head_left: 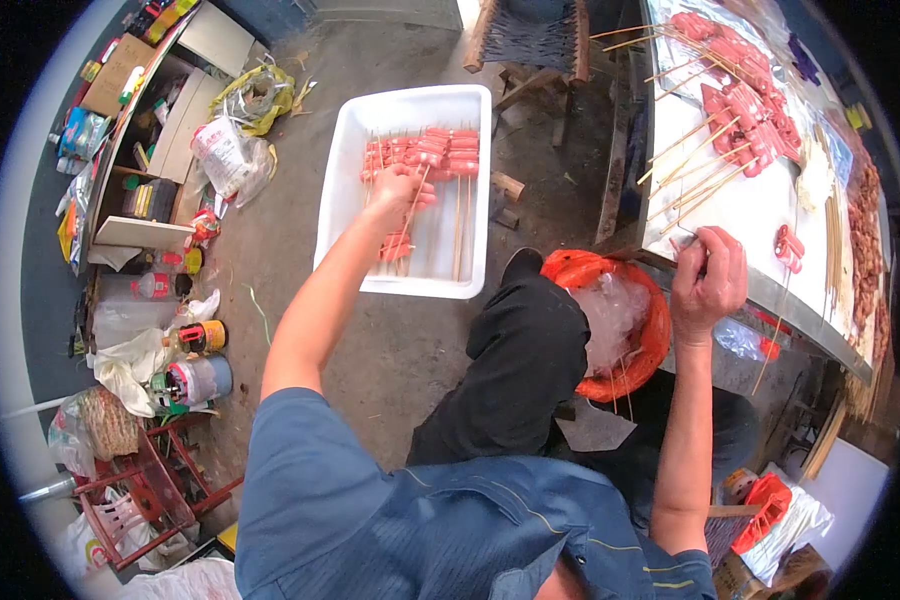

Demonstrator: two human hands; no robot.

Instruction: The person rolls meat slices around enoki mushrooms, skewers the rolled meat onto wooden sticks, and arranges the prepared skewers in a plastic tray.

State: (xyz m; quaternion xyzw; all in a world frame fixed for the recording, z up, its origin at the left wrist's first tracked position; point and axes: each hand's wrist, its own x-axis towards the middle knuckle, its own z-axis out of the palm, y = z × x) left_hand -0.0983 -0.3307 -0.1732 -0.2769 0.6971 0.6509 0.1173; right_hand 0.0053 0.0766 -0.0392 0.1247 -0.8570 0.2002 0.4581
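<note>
My left hand [402, 190] reaches over the white plastic tub [332, 215] on the floor. Its fingers are closed around a meat skewer [416, 208], whose thin wooden stick slants up past the fingertips. Rows of skewered pink meat [450, 150] lie in the tub just beyond that hand, their bare sticks pointing toward me. My right hand [708, 285] is at the near left edge of the table [705, 205], fingers curled together; a small thin piece shows at the fingertips, too small to name. One short meat skewer [789, 250] lies to its right.
Piled meat skewers [735, 60] cover the table's far part, with bare sticks [834, 240] and darker meat [867, 230] at the right. An orange-lined bucket [652, 345] holding clear plastic stands between my legs and the table. A cluttered shelf [175, 120] lines the left; a stool [530, 45] stands ahead.
</note>
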